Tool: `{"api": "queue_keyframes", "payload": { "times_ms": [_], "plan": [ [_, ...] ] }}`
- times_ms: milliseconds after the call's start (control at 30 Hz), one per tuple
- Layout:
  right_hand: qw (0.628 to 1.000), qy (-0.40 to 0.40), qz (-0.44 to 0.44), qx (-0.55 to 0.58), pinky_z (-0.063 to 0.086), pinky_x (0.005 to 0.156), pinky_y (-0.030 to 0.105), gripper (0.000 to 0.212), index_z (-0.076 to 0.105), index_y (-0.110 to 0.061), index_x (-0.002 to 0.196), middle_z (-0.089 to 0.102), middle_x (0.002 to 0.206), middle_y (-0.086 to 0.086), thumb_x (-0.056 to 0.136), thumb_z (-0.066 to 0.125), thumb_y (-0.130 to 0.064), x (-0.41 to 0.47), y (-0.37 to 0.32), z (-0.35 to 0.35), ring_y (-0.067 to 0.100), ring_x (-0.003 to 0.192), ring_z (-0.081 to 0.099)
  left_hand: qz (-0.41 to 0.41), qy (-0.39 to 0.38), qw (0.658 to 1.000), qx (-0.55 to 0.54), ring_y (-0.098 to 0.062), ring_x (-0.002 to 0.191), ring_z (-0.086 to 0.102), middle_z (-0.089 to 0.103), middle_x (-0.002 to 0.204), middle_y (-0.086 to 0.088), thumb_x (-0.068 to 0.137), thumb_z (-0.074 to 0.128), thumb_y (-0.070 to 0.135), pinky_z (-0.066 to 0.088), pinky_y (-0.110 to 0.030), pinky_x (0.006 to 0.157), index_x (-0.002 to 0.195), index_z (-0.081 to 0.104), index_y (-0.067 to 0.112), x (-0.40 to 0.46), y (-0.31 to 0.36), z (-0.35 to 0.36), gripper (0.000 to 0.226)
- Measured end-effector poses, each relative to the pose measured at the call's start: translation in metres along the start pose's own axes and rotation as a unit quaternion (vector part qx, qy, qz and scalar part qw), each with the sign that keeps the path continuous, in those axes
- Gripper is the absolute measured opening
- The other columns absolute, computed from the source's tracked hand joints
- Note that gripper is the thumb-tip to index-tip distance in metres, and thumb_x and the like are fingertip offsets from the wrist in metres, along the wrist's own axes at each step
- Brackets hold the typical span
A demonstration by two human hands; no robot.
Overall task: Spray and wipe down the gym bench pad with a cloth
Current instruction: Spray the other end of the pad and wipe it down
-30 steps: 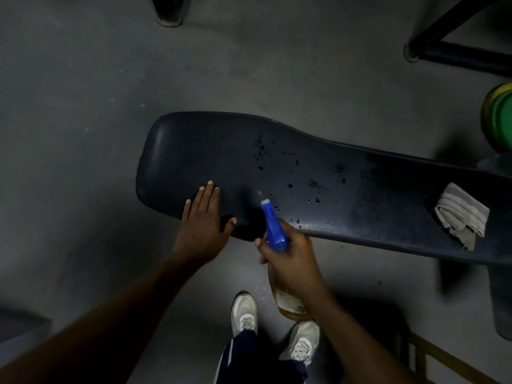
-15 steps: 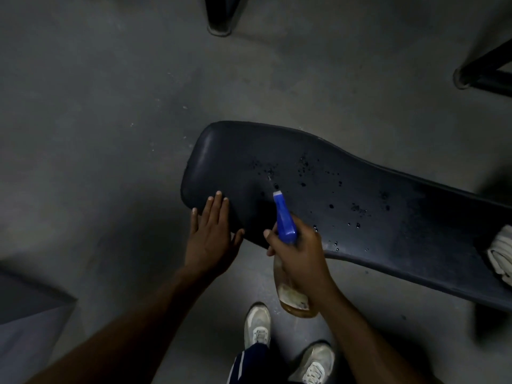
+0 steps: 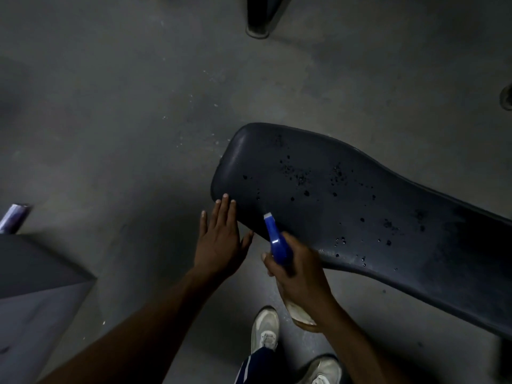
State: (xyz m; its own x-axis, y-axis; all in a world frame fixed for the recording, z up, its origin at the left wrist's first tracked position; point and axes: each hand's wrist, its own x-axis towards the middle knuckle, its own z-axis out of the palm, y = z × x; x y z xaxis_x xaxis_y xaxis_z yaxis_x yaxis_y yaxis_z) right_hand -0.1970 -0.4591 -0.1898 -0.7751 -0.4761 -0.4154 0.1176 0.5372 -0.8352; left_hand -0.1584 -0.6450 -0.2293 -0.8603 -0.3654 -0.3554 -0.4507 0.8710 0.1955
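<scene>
**A:** Since the earlier frames the view swung left: long black padded gym bench pad [image 3: 360,212] slid right in frame, and the folded cloth that lay on its far right part dropped out of view. Both hands kept their places against the pad.

**B:** Hand states?

**A:** Right hand [image 3: 297,273] was wrapped round the clear spray bottle with the blue trigger head [image 3: 277,242], finger on the trigger side, nozzle over the pad's near edge. Left hand [image 3: 221,239] lay flat, fingers straight and together, tips touching the pad's rounded end, holding nothing.

**B:** Pad coverage?

**A:** Droplets were scattered over the left-hand end and middle. Looked like the spraying step, wipe not yet started.

**B:** Geometry for the next move?

**A:** Pad's long axis ran from the rounded end by the left fingers out to the lower right. Unsprayed stretch and the cloth lay rightward, so the right hand was nearer. White shoes [image 3: 264,332] stood on the grey concrete floor [image 3: 110,120] just beside the near edge.
</scene>
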Motion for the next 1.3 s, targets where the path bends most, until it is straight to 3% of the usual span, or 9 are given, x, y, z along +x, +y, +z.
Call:
{"api": "queue_keyframes", "payload": {
  "times_ms": [200,333,400,567,733,933,1033,1300],
  "plan": [
    [0.999,-0.013,0.043,0.015,0.062,0.078,0.047,0.028,0.059,-0.043,0.099,0.072,0.084,0.000,0.079,0.067,-0.061,-0.024,0.018,0.003,0.016,0.077,0.073,-0.018,-0.010,1.000,-0.007,-0.020,0.152,-0.011,-0.012,0.166,-0.005,0.096,0.034,0.061,-0.001,-0.050,0.123,0.157,-0.006,0.015,-0.007,-0.003,0.006,0.086],
    [0.998,-0.018,0.058,-0.018,0.064,0.081,0.038,0.023,0.057,-0.040,0.097,0.074,0.084,-0.002,0.092,0.078,-0.034,-0.047,0.036,-0.001,0.011,0.077,0.074,-0.014,-0.013,1.000,-0.013,-0.020,0.151,-0.013,-0.015,0.165,-0.005,0.097,0.034,0.060,-0.002,-0.049,0.123,0.156,-0.008,0.014,-0.011,0.006,0.006,0.086],
    [0.997,-0.013,0.078,-0.023,0.064,0.080,0.038,0.021,0.058,-0.036,0.096,0.073,0.081,-0.002,0.092,0.078,-0.031,-0.059,0.046,-0.006,0.010,0.076,0.073,-0.005,-0.011,1.000,-0.014,-0.020,0.151,-0.013,-0.014,0.165,-0.006,0.097,0.035,0.059,-0.002,-0.049,0.123,0.156,-0.007,0.014,-0.013,0.014,0.006,0.086],
    [0.991,0.041,0.118,0.044,0.063,0.084,0.044,0.019,0.061,-0.032,0.096,0.073,0.083,0.000,0.087,0.073,-0.043,-0.088,0.062,-0.024,0.015,0.079,0.073,0.022,-0.004,1.000,-0.020,-0.020,0.152,-0.010,-0.009,0.166,-0.006,0.096,0.038,0.058,-0.001,-0.047,0.124,0.157,-0.003,0.013,-0.017,0.036,0.011,0.086],
    [0.979,0.115,0.135,0.103,0.063,0.081,0.049,0.014,0.064,-0.024,0.095,0.070,0.081,0.009,0.093,0.077,-0.018,-0.104,0.072,-0.041,0.030,0.075,0.071,0.049,-0.008,0.999,-0.021,-0.020,0.153,-0.008,-0.007,0.166,-0.005,0.096,0.040,0.058,-0.001,-0.046,0.124,0.157,0.000,0.013,-0.026,0.069,0.020,0.086],
    [0.965,0.172,0.146,0.131,0.059,0.076,0.036,0.013,0.063,-0.025,0.097,0.071,0.084,0.010,0.094,0.074,-0.019,-0.121,0.081,-0.078,0.027,0.080,0.071,0.098,-0.001,0.995,0.019,-0.022,0.153,-0.001,-0.001,0.166,-0.008,0.095,0.038,0.058,0.002,-0.046,0.124,0.157,0.006,0.009,-0.032,0.111,0.029,0.085],
    [0.956,0.208,0.152,0.143,0.055,0.077,0.030,0.018,0.065,-0.032,0.104,0.073,0.089,0.003,0.093,0.076,-0.022,-0.131,0.091,-0.105,0.017,0.083,0.073,0.130,-0.004,0.991,0.029,-0.023,0.153,0.000,0.000,0.166,-0.009,0.095,0.038,0.057,0.002,-0.046,0.124,0.157,0.007,0.009,-0.036,0.136,0.034,0.085],
    [0.934,0.311,0.086,0.151,0.061,0.084,0.049,0.022,0.067,-0.033,0.103,0.074,0.084,0.011,0.091,0.081,-0.021,-0.154,0.119,-0.189,0.030,0.081,0.076,0.194,-0.030,0.980,0.040,-0.022,0.153,-0.002,-0.005,0.166,-0.006,0.097,0.038,0.055,0.000,-0.044,0.124,0.158,0.003,0.010,-0.045,0.208,0.046,0.083]
  ]
}}
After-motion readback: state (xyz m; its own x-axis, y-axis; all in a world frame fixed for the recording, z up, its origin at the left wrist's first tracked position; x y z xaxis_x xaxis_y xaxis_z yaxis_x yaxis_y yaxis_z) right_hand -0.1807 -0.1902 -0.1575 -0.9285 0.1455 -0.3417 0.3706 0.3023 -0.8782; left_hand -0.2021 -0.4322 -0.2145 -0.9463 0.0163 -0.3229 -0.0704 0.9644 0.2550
